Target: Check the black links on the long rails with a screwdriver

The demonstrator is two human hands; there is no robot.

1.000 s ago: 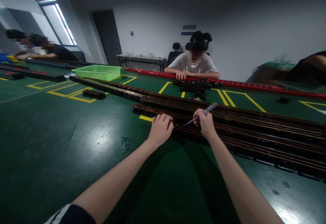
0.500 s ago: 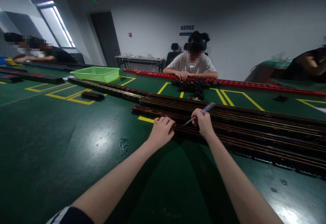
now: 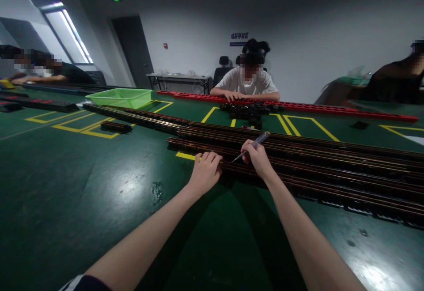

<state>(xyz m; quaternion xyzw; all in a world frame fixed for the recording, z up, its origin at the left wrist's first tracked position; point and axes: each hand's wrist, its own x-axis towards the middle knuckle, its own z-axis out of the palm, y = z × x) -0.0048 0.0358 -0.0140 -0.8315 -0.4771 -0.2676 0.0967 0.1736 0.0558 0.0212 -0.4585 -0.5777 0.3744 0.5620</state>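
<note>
Several long dark rails (image 3: 314, 167) lie side by side across the green table (image 3: 82, 194). My left hand (image 3: 204, 171) rests on the left end of the nearest rail, fingers curled over it. My right hand (image 3: 255, 158) is closed on a clear-handled screwdriver (image 3: 251, 145), held like a pen. Its tip points left and down at the rail, just right of my left fingers.
A person in a white shirt (image 3: 247, 83) sits across the table behind a pile of small black parts (image 3: 251, 111) and a long red strip (image 3: 298, 105). A green basket (image 3: 119, 97) stands far left. Other people sit at the left and right edges.
The view has shifted slightly, so both hands sit a little lower and further left in the picture. Their hold on the rail and screwdriver is unchanged.
</note>
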